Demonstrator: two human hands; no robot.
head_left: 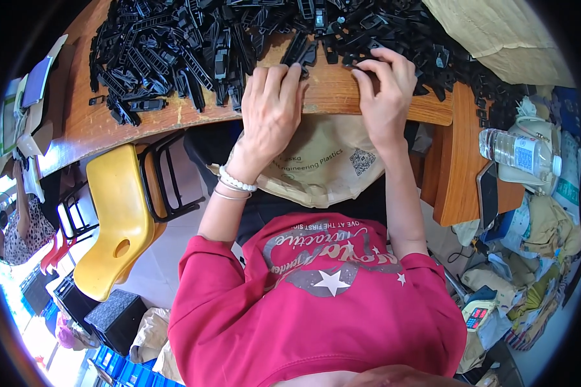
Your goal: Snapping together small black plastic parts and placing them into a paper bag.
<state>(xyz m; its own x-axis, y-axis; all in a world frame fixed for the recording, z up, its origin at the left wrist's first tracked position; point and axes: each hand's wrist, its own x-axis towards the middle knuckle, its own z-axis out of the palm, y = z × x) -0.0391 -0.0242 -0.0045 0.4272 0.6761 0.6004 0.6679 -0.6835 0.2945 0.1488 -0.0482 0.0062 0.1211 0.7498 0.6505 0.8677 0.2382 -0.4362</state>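
Note:
My left hand (271,113), with white bracelets at the wrist, is at the table's near edge. Its fingers are closed together, with a small black plastic part (305,72) at the index finger and thumb. My right hand (388,93) is a little way to the right. Its thumb and index finger nearly meet in a pinch, and whatever lies between them is too small and dark to make out; the other fingertips reach over black parts. Beyond both hands spreads a big heap of black plastic parts (155,55), many long and ladder-like, on the wooden table (339,97).
An open brown paper sack (303,187) sits at my lap, below the table edge. To the right are a clear water bottle (518,152), a phone (488,193) and heaped bags. A yellow chair (116,206) stands at left. Another paper sack (503,39) lies at the far right.

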